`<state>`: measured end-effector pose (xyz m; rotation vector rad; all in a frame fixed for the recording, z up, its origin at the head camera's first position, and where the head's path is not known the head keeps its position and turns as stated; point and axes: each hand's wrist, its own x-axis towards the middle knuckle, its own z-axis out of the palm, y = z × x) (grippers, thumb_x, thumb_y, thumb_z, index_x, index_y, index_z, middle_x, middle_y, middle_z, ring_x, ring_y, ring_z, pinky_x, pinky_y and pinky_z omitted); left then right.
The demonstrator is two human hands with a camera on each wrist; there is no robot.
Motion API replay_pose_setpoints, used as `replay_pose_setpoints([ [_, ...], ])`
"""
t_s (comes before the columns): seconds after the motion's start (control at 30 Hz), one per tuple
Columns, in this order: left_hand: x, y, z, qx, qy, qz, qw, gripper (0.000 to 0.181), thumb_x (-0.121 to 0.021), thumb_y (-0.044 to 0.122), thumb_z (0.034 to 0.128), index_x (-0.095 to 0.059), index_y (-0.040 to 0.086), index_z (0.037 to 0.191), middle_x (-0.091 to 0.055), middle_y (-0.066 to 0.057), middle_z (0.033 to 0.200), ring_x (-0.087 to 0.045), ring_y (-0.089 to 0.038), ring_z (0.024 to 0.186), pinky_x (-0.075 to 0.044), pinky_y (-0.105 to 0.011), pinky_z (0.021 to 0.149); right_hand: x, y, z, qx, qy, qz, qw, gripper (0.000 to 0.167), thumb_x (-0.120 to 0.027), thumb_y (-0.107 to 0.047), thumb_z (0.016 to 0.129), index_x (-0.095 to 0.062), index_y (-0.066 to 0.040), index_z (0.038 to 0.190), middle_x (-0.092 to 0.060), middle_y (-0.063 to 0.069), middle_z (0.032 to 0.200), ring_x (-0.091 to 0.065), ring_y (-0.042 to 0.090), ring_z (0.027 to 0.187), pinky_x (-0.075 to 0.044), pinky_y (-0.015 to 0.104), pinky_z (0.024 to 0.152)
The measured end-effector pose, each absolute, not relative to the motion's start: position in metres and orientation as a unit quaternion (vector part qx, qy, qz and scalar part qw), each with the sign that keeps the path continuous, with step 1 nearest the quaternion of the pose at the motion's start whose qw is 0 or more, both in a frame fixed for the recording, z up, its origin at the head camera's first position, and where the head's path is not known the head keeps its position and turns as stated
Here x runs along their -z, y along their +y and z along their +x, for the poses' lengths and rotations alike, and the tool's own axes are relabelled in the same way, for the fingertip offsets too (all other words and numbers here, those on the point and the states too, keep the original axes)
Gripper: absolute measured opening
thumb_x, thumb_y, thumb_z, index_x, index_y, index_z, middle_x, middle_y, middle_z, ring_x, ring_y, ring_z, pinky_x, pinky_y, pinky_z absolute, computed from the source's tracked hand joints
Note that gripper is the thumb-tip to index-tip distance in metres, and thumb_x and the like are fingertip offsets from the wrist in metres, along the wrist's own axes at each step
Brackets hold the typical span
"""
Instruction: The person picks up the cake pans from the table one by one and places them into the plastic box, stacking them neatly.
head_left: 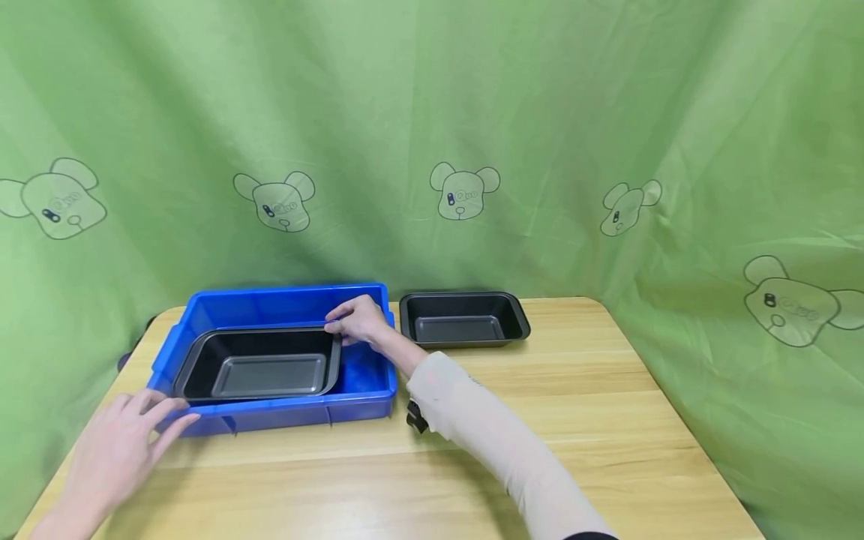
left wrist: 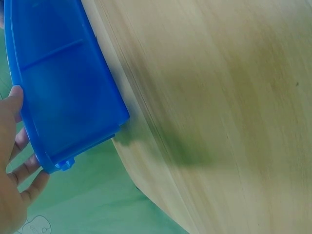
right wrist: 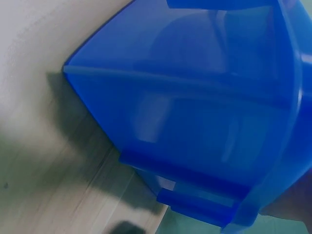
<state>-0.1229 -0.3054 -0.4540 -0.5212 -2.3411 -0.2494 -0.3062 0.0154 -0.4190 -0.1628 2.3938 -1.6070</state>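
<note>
A dark loaf pan [head_left: 273,375] sits inside a blue plastic bin [head_left: 283,415] on the left of the table. At its right rim, my right hand [head_left: 361,321] pinches the pan with thumb and fingers. My left hand [head_left: 124,442] is at the bin's near left corner. The left wrist view shows the thumb [left wrist: 15,97] on the rim and fingers [left wrist: 30,168] around the corner of the bin [left wrist: 73,83]. Only the outer walls of the bin [right wrist: 195,117] fill the right wrist view, so the pan is hidden there.
A second dark loaf pan [head_left: 466,343] stands on the table to the right of the bin. The wooden table [head_left: 553,405] reaches the green curtain [head_left: 378,97] printed with cartoon mouse heads. A small dark object [head_left: 124,361] shows past the table's left edge.
</note>
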Motion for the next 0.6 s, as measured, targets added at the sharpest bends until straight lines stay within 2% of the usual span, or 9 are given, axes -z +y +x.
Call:
replay_pose_setpoints([
  [0.23, 0.455, -0.305, -0.122, 0.096, -0.909, -0.199, 0.354, 0.083, -0.022, 0.074, 0.1049, -0.077, 0.014, 0.091, -0.071, -0.010, 0.086, -0.062, -0.037, 0.076, -0.048, -0.051, 0.064, 0.413, 0.019, -0.301, 0.542, 0.830, -0.056, 0.120, 0.016, -0.085, -0.014, 0.091, -0.082, -0.005, 0.104, -0.080, 0.009, 0.095, -0.072, 0.016, 0.075, -0.066, 0.031, 0.067],
  [0.33, 0.455, -0.306, -0.123, 0.095, -0.908, -0.197, 0.357, 0.083, -0.022, 0.074, 0.1046, -0.077, 0.014, 0.091, -0.071, -0.010, 0.086, -0.062, -0.037, 0.075, -0.048, -0.051, 0.063, 0.406, 0.023, -0.298, 0.557, 0.819, -0.068, 0.121, 0.018, -0.084, -0.014, 0.092, -0.081, -0.003, 0.106, -0.081, 0.016, 0.101, -0.079, 0.028, 0.085, -0.067, 0.040, 0.076],
  [0.43, 0.454, -0.305, -0.124, 0.095, -0.905, -0.197, 0.364, 0.083, -0.023, 0.074, 0.1049, -0.077, 0.013, 0.090, -0.070, -0.011, 0.085, -0.062, -0.037, 0.074, -0.048, -0.052, 0.061, 0.399, 0.030, -0.297, 0.579, 0.800, -0.085, 0.130, 0.022, -0.081, -0.013, 0.094, -0.080, 0.000, 0.111, -0.079, 0.024, 0.112, -0.079, 0.040, 0.099, -0.066, 0.047, 0.084],
  [0.5, 0.455, -0.305, -0.124, 0.094, -0.904, -0.197, 0.368, 0.082, -0.024, 0.074, 0.1051, -0.077, 0.013, 0.089, -0.070, -0.011, 0.084, -0.062, -0.037, 0.074, -0.048, -0.052, 0.061, 0.394, 0.036, -0.297, 0.587, 0.792, -0.094, 0.140, 0.024, -0.079, -0.014, 0.096, -0.078, 0.001, 0.115, -0.077, 0.026, 0.117, -0.077, 0.043, 0.105, -0.066, 0.046, 0.085],
  [0.6, 0.455, -0.304, -0.124, 0.094, -0.904, -0.197, 0.369, 0.083, -0.024, 0.074, 0.1049, -0.077, 0.013, 0.088, -0.070, -0.010, 0.083, -0.062, -0.036, 0.073, -0.047, -0.051, 0.060, 0.387, 0.047, -0.297, 0.593, 0.783, -0.104, 0.153, 0.027, -0.078, -0.017, 0.097, -0.077, -0.001, 0.119, -0.076, 0.025, 0.122, -0.077, 0.041, 0.107, -0.067, 0.040, 0.082],
])
